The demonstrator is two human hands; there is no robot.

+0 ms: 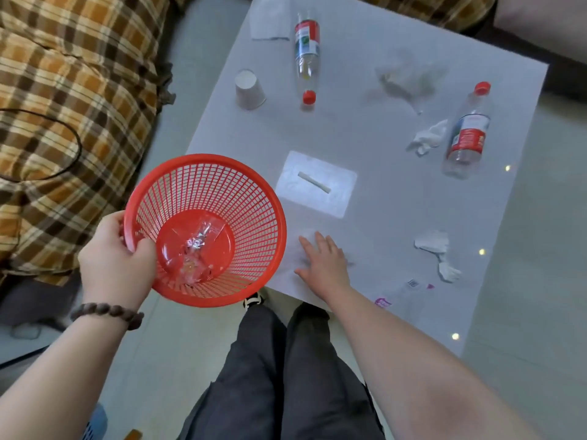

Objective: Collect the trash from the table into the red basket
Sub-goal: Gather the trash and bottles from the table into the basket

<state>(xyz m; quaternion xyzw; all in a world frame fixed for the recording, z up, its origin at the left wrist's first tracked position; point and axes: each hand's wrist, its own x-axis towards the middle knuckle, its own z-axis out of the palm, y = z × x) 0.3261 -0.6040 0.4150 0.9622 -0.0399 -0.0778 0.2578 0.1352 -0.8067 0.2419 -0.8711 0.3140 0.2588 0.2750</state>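
Note:
My left hand (pixel 114 258) grips the rim of the red basket (pixel 247 198), held tilted beside the table's near left corner. Clear plastic wrap (pixel 198 249) lies in the basket's bottom. My right hand (pixel 324 260) lies flat with fingers spread on the white table (pixel 365 128), on a thin, pale piece of tissue or plastic (pixel 306 233). Other trash on the table: a tissue pack (pixel 314 184), two red-capped plastic bottles (pixel 306 58) (pixel 468 131), an upside-down paper cup (pixel 249 89), crumpled tissues (pixel 427 139) (pixel 436 249), and clear plastic (pixel 406 79).
A plaid-covered sofa (pixel 73 106) stands to the left of the table. A white sheet (pixel 268 20) lies at the table's far edge and a clear wrapper with purple print (pixel 400 293) at the near edge. My legs (pixel 286 376) are below, on the pale floor.

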